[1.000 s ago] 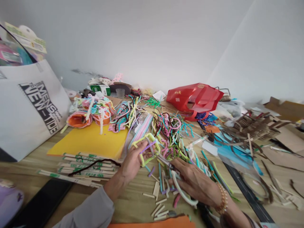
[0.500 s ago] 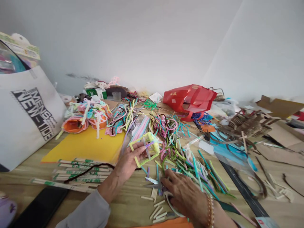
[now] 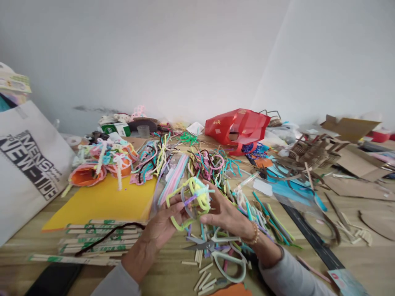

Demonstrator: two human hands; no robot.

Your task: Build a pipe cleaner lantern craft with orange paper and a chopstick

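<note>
My left hand (image 3: 163, 224) and my right hand (image 3: 225, 213) both hold a small yellow-green pipe-cleaner frame (image 3: 197, 193) with purple and pale strands twisted into it. The left fingers wrap under it, and the right fingertips pinch its far side. Below my right wrist, a pair of scissors (image 3: 212, 246) with pale green loop handles lies on the table. A loose heap of multicoloured pipe cleaners (image 3: 210, 164) sits just beyond my hands. Short cut sticks (image 3: 202, 273) are scattered near the scissors.
A yellow foam sheet (image 3: 101, 203) and a stack of wrapped chopsticks (image 3: 95, 241) lie to the left. Orange pipe-cleaner crafts (image 3: 88, 174) stand beyond them. A red bag (image 3: 237, 126), cardboard cut-outs (image 3: 308, 152) and a black ruler (image 3: 311, 242) lie right and behind.
My right hand has moved up from the scissors and now grips the frame with my left hand. The frame has lifted and turned, and the scissors now lie uncovered. The view has shifted.
</note>
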